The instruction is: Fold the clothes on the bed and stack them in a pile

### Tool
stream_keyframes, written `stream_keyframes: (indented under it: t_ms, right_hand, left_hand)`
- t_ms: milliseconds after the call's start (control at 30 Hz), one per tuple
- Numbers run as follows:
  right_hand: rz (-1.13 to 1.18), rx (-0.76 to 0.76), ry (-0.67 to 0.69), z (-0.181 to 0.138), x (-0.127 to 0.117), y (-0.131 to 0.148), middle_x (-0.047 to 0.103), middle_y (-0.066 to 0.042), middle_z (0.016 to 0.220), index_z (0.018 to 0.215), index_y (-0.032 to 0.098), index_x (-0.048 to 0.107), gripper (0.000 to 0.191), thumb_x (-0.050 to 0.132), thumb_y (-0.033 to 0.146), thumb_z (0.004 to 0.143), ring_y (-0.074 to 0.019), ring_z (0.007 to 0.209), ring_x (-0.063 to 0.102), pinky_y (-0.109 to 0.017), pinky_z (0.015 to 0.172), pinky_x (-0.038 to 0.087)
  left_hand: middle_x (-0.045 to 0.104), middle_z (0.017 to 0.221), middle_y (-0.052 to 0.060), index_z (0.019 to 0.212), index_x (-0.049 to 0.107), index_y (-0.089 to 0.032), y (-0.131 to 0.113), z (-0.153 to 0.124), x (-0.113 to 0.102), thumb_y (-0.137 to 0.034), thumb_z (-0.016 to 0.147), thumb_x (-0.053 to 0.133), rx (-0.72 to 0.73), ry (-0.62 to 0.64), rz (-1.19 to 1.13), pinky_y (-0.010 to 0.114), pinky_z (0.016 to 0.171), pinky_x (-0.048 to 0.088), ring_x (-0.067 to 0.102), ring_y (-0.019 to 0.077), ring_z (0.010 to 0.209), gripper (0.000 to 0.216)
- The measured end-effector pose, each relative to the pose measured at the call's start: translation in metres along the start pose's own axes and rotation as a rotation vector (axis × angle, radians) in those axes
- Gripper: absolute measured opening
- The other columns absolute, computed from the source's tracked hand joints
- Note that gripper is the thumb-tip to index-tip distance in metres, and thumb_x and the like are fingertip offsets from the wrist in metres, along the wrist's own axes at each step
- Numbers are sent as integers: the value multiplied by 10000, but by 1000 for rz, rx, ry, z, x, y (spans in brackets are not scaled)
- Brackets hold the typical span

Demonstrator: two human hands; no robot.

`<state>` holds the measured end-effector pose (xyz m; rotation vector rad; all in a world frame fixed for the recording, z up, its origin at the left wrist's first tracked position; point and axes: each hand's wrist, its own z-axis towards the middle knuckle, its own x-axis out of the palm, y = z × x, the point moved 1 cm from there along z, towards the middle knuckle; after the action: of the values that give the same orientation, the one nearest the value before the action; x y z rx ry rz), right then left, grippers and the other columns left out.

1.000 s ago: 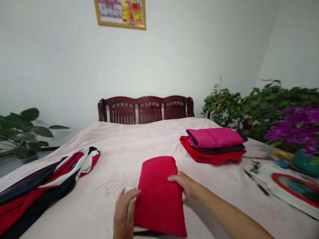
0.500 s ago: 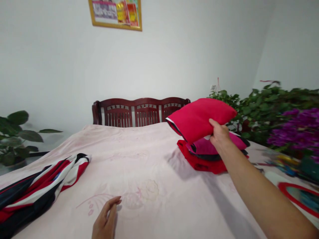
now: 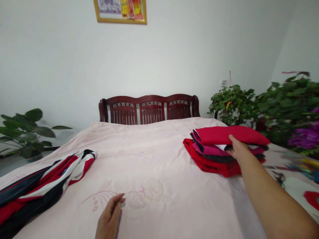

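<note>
My right hand grips the near edge of a folded red garment, thumb on top and fingers hidden beneath. The garment lies on top of a pile of folded clothes, with a magenta folded garment and a bright red one below it. My left hand rests on its side on the pale pink cloth, fingers loosely stretched and holding nothing. Off to its left, a crumpled navy, red and white garment lies across the cloth.
A dark wooden bench back stands behind the cloth-covered surface. Leafy plants and purple flowers crowd the right side, and another potted plant is at the left. A black cord-like item lies beyond my right forearm.
My right hand has lowered the folded red garment from the air onto the pile. The view has swung slightly left. My left hand stays on the cloth.
</note>
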<state>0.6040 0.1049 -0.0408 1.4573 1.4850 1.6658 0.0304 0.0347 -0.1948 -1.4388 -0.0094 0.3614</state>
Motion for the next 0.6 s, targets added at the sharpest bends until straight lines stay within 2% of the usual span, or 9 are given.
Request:
stream_keyframes:
  t_ms: [67, 167, 233, 300, 400, 467, 533, 600]
  right_hand:
    - [-9, 8, 3, -9, -1, 0, 667, -85, 1082, 1023, 188, 585, 275, 703, 266, 788, -146, 782, 659, -319, 656, 579]
    - [-15, -19, -57, -38, -11, -17, 646, -72, 1110, 976, 212, 560, 132, 580, 230, 847, -95, 725, 627, -225, 595, 544]
    - [-25, -24, -78, -67, -20, -40, 651, -55, 1063, 974, 225, 549, 160, 490, 165, 838, -77, 679, 614, -174, 532, 502]
    - [-53, -3, -43, -101, -27, -71, 657, -26, 946, 979, 229, 544, 232, 490, 138, 773, -78, 631, 609, -154, 483, 462]
    - [-128, 58, 137, -154, -31, -123, 644, 3, 755, 933, 211, 582, 307, 618, 181, 629, -130, 602, 624, -199, 470, 473]
    - [-240, 54, 286, -186, -30, -153, 649, -11, 728, 941, 198, 605, 362, 662, 247, 586, -170, 634, 647, -249, 512, 509]
    - [-418, -36, 468, -213, -28, -175, 684, -49, 806, 998, 193, 621, 405, 631, 349, 625, -213, 761, 683, -315, 649, 562]
    - [-564, -156, 597, -233, -27, -189, 710, -93, 976, 1036, 201, 643, 415, 573, 370, 663, -249, 959, 678, -372, 855, 549]
  left_hand:
    - [762, 1048, 80, 1071, 691, -195, -1, -2, 3, -581, 724, 620, 22, 17, 23, 457, 967, 525, 685, 306, 1066, 524]
    - [736, 1102, 80, 1096, 673, -190, -2, -5, 6, -437, 815, 536, 106, 44, 114, 465, 996, 502, 669, 279, 1084, 398]
    - [716, 1137, 84, 1103, 674, -184, -3, -6, 8, -338, 836, 490, 195, 66, 236, 452, 1028, 478, 645, 260, 1114, 359]
    - [693, 1188, 91, 1136, 674, -175, -4, -7, 10, -251, 837, 460, 271, 102, 413, 430, 1067, 443, 611, 243, 1164, 375]
    - [628, 1329, 95, 1204, 667, -179, -9, -11, 15, -170, 838, 440, 312, 168, 681, 414, 1128, 375, 539, 232, 1273, 430]
    - [577, 1411, 95, 1270, 643, -194, -14, -16, 19, -164, 849, 439, 325, 216, 801, 427, 1159, 335, 485, 243, 1342, 469]
    - [522, 1477, 105, 1354, 592, -211, -18, -21, 20, -196, 874, 440, 358, 272, 882, 460, 1184, 292, 421, 267, 1406, 504]
    - [445, 1544, 110, 1431, 521, -241, -19, -23, 16, -274, 915, 440, 409, 357, 927, 488, 1200, 256, 342, 286, 1461, 524]
